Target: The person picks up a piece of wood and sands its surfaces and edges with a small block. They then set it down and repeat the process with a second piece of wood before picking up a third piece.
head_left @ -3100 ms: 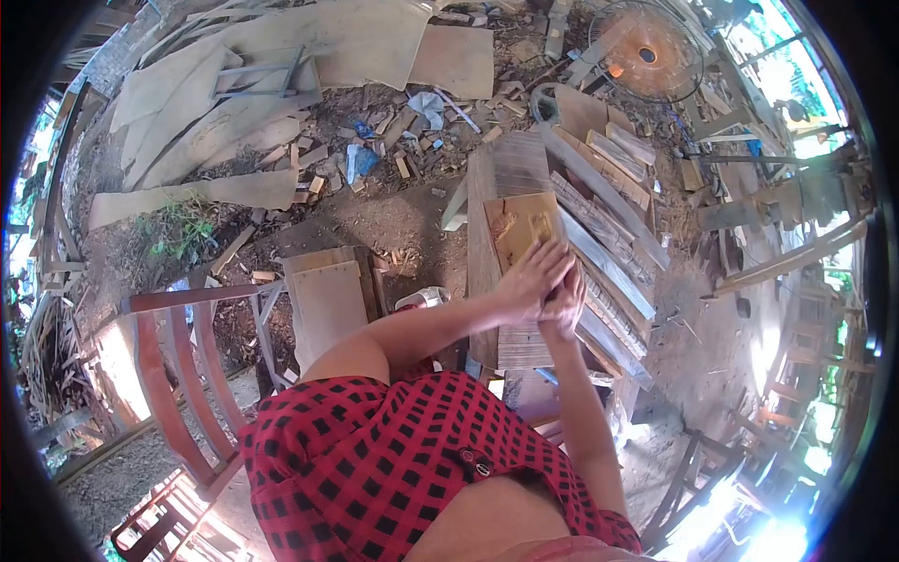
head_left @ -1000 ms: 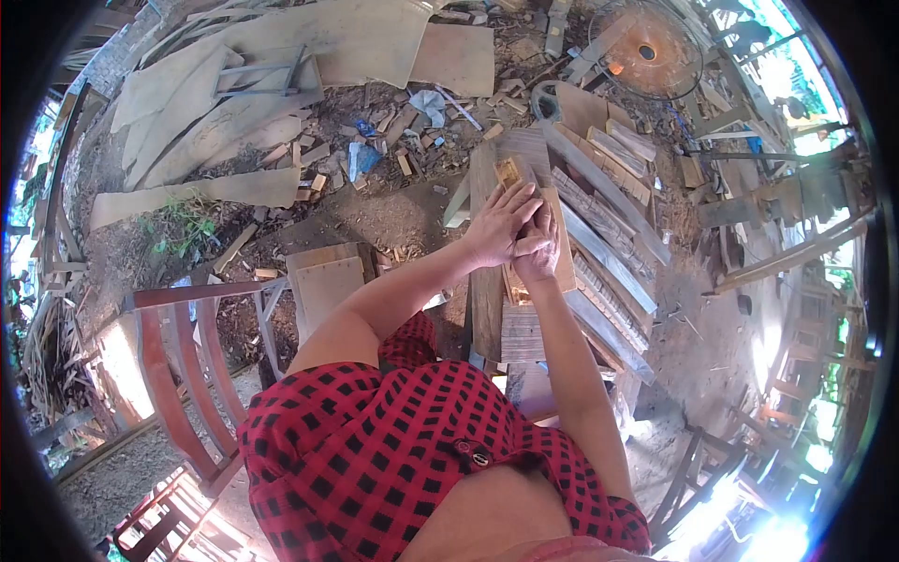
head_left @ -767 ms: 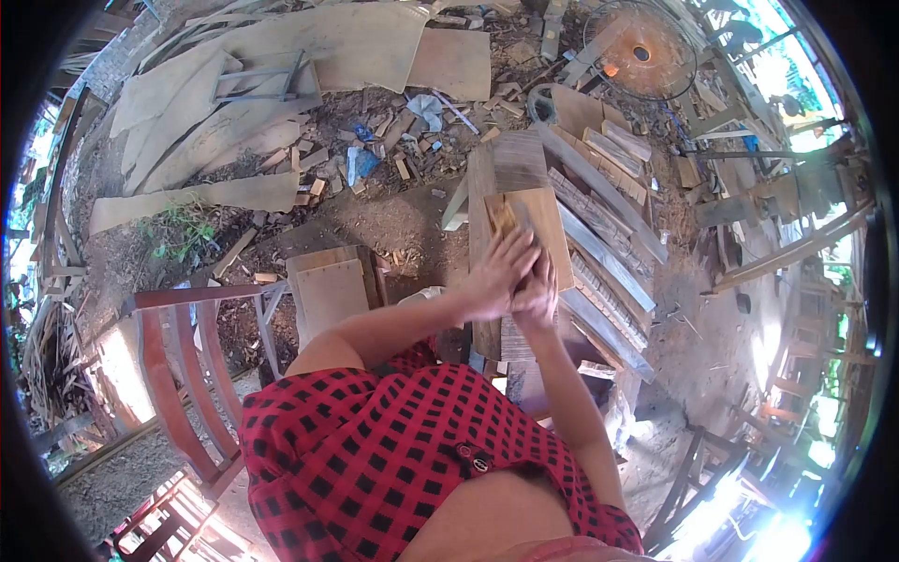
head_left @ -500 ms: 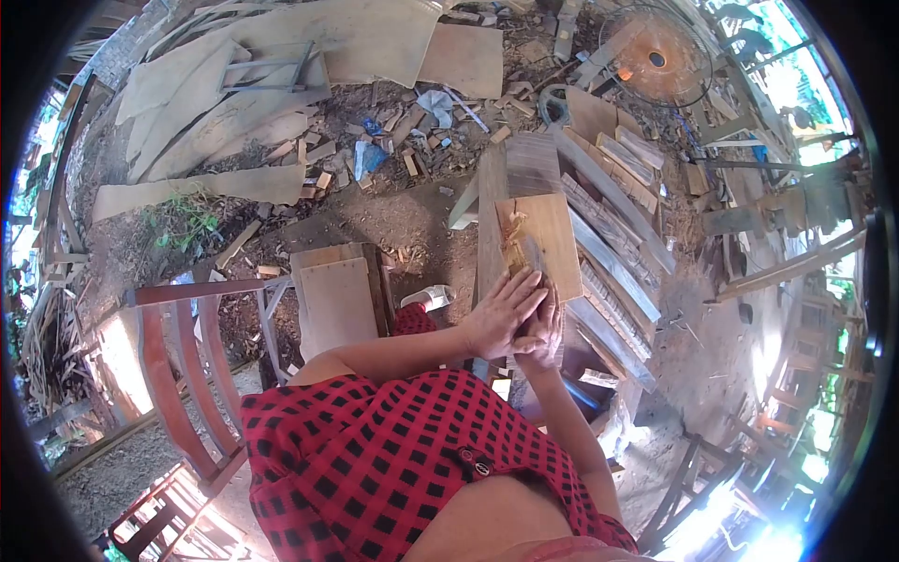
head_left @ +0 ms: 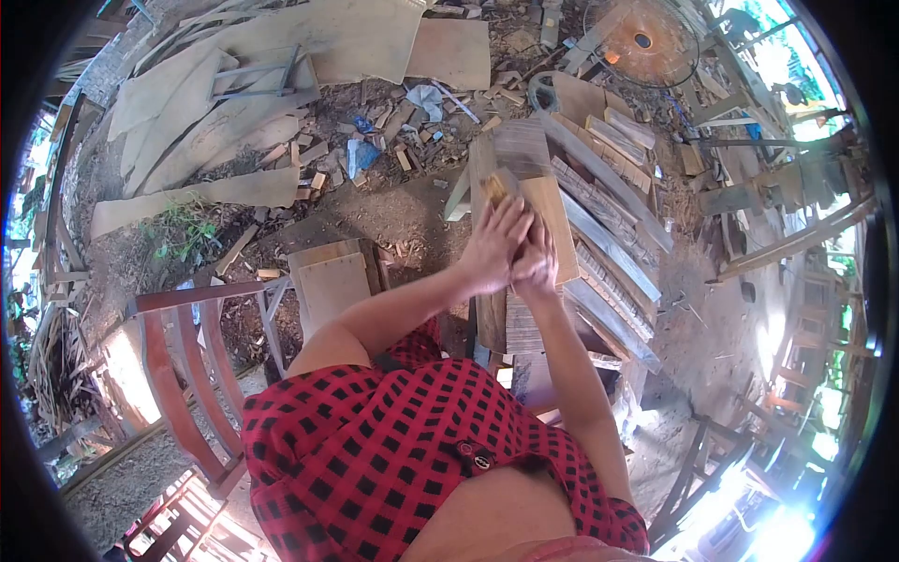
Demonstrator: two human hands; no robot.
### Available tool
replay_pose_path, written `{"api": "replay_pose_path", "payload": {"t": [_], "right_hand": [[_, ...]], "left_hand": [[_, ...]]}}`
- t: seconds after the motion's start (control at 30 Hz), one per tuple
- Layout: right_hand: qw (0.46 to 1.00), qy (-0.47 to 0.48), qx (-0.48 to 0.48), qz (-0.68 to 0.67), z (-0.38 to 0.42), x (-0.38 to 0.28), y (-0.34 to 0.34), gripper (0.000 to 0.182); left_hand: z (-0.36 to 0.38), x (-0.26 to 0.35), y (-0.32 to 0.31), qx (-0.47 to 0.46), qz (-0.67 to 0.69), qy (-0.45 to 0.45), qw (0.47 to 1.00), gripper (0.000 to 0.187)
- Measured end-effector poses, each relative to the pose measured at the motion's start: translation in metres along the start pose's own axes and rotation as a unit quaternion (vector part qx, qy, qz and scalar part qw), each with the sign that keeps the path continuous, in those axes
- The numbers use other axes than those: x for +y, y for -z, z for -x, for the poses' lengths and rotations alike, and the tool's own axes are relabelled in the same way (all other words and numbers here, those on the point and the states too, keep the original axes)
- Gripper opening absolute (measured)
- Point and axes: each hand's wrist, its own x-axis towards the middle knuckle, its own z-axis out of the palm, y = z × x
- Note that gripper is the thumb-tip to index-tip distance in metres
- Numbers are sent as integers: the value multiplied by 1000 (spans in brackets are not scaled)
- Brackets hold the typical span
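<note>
A wooden hand plane (head_left: pixel 503 182) lies on a pale flat board (head_left: pixel 554 214), its front end showing past my fingers. My left hand (head_left: pixel 497 242) is closed over the plane from the left, with the fingers pointing forward. Pressed against it, my right hand (head_left: pixel 535 259) grips the rear of the plane; the two hands hide most of the tool. Beneath the board is a bench of thick planks (head_left: pixel 518 323).
Long stacked timbers (head_left: pixel 613 239) lie just right of the bench. On the left stand a wooden chair (head_left: pixel 183 375) and a box-like wooden piece (head_left: pixel 330 290). Offcuts and plywood sheets (head_left: pixel 365 42) cover the ground ahead. A round fan (head_left: pixel 642 40) stands far right.
Both hands have pushed the plane forward along the board, away from my body. Curled shavings seen at its front before are no longer visible. The view has shifted slightly.
</note>
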Motion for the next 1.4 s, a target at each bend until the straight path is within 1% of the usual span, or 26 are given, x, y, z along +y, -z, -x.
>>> {"api": "replay_pose_path", "payload": {"t": [0.07, 0.1, 0.17, 0.27, 0.4, 0.47, 0.5, 0.53, 0.57, 0.63, 0.7, 0.77, 0.83, 0.87, 0.9, 0.97, 1.0, 1.07, 1.13, 1.23, 1.3, 1.33, 1.37, 1.4], "right_hand": [[996, 63, 53, -23, 38, 8, 2, 68], [996, 63, 51, -21, 57, 6, 8, 68], [998, 57, 37, -7, 89, -3, 24, 70], [998, 57, 21, 25, 106, -4, 29, 66], [997, 58, 22, 40, 88, 1, 20, 65], [996, 73, 22, 50, 57, 11, 8, 68], [998, 50, 17, 34, 37, 8, 9, 66], [999, 28, 14, 17, 14, 3, 11, 64], [999, 27, 16, 15, -8, 4, 9, 64], [1000, -9, 8, -6, -40, 9, 9, 63], [1000, 2, 13, 13, -51, 15, 10, 61], [999, 14, 19, 33, -51, 17, 10, 60], [999, -37, -7, -5, -40, 13, 15, 59], [1000, -7, 27, -10, -28, 22, 5, 62], [999, -8, 30, -10, -12, 22, 8, 62], [997, 45, 59, 1, 32, 22, 16, 66], [996, 57, 68, 26, 55, 27, 14, 67], [993, 71, 73, 51, 91, 28, 15, 68], [998, 18, 57, 23, 109, 22, 22, 68], [997, 33, 64, 12, 102, 26, 22, 69], [998, 20, 58, 31, 81, 34, 18, 67], [995, 46, 75, 48, 62, 37, 19, 65], [991, 71, 92, 65, 41, 40, 19, 64], [993, 49, 96, 39, 16, 43, 16, 61]], "left_hand": [[25, 19, -8, -33, 21, -23, 999, 81], [37, 29, -9, -32, 23, -23, 999, 81], [60, 46, -10, -72, 86, -48, 993, 93], [73, 53, -17, -72, 97, -60, 991, 93], [54, 39, -10, -85, 100, -60, 990, 93], [29, 25, -1, -79, 59, -38, 994, 85], [16, 13, -3, -81, 59, -37, 994, 85], [-1, 1, -7, -56, 43, -29, 997, 84], [-17, -10, -9, -29, 27, -23, 999, 83], [-45, -26, -8, -20, 29, -26, 999, 82], [-53, -29, -9, -8, 30, -30, 999, 81], [-55, -28, -10, -21, 14, -19, 999, 80], [-47, -19, -15, -26, -10, -18, 999, 82], [-39, -13, -17, -33, -33, -15, 999, 84], [-28, -3, -16, -33, -33, -18, 999, 84], [-2, 23, -14, -95, -28, -45, 994, 87], [12, 34, -17, -95, -26, -44, 994, 87], [37, 52, -22, -117, 79, -76, 987, 95], [48, 63, -25, -107, 95, -75, 987, 95], [41, 62, -27, -91, 106, -78, 987, 94], [22, 47, -25, -121, 73, -84, 986, 92], [9, 37, -30, -120, 73, -82, 987, 92], [-7, 24, -37, -88, 46, -80, 992, 91], [-25, 13, -42, -55, 18, -78, 995, 91]]}}
